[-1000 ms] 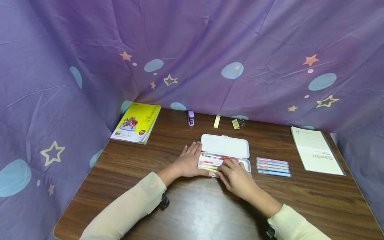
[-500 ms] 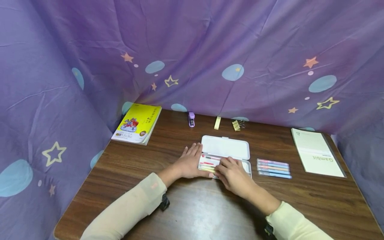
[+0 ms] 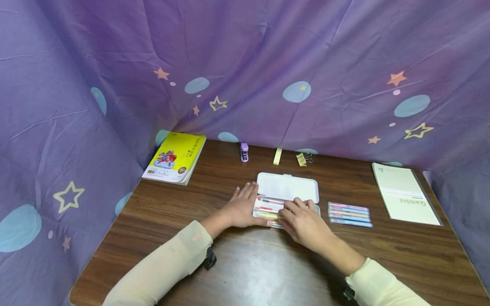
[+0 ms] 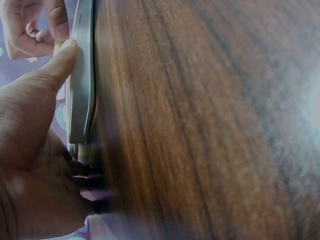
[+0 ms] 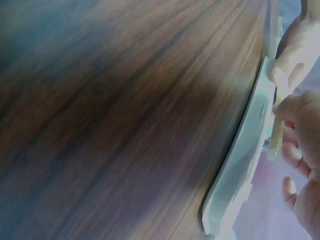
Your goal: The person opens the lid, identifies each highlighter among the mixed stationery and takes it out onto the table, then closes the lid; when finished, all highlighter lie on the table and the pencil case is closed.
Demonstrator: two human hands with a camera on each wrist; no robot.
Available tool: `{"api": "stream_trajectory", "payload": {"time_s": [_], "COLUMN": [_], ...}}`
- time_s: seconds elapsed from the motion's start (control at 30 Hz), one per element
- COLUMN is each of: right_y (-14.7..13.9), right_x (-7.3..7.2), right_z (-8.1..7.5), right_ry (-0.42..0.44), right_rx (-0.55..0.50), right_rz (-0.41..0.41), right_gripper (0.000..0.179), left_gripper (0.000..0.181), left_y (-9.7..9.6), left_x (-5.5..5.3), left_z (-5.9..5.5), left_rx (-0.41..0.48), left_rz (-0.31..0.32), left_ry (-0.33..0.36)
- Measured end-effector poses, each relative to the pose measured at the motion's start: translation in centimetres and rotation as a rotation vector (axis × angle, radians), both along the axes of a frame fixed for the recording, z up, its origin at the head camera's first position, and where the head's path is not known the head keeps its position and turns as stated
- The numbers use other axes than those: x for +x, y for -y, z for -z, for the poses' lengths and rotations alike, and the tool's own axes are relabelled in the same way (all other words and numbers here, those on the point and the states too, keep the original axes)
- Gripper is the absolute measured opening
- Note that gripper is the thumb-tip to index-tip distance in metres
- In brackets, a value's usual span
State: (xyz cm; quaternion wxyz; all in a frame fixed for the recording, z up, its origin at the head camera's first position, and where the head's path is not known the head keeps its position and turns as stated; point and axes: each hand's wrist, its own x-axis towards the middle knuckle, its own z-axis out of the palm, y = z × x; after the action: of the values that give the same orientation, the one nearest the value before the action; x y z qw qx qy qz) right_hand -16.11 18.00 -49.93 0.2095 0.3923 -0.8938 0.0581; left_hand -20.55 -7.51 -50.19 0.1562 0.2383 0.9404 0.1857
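Observation:
A white pencil case [image 3: 288, 188] lies with its lid folded back. My left hand [image 3: 242, 209] rests against its left end, fingers straight, the thumb along the front edge. In the left wrist view that thumb touches the top of the case's front wall [image 4: 81, 95]. Over the right half of the case, my right hand [image 3: 306, 223] pinches a pale yellow pen [image 5: 276, 140] between thumb and fingers, as the right wrist view shows. A red pen [image 3: 272, 200] lies along the back of the tray, its right part hidden under the right hand.
Several capped pens [image 3: 349, 214] lie in a row right of the case. A notebook [image 3: 403, 195] is at the far right, a yellow book [image 3: 176, 155] at the back left. Along the back stand a purple stapler [image 3: 244, 152], a yellow strip [image 3: 277, 156] and a binder clip [image 3: 302, 160].
My right hand has shifted slightly to the right over the case, its fingers moving a little. My left hand stays at the case's left end.

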Motion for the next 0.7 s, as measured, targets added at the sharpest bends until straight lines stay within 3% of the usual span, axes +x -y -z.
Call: {"api": "stream_trajectory", "payload": {"time_s": [0.7], "right_y": [-5.4], "right_x": [0.0], "right_z": [-0.3], "right_ry": [-0.100], "right_rx": [0.035], "right_rz": [0.011], "right_gripper": [0.031], "left_gripper": [0.133], "left_y": [-0.2], "left_x": [0.2], "left_z": [-0.3], "left_rx": [-0.004], "left_rz": [-0.006], "left_ry": [0.025]}}
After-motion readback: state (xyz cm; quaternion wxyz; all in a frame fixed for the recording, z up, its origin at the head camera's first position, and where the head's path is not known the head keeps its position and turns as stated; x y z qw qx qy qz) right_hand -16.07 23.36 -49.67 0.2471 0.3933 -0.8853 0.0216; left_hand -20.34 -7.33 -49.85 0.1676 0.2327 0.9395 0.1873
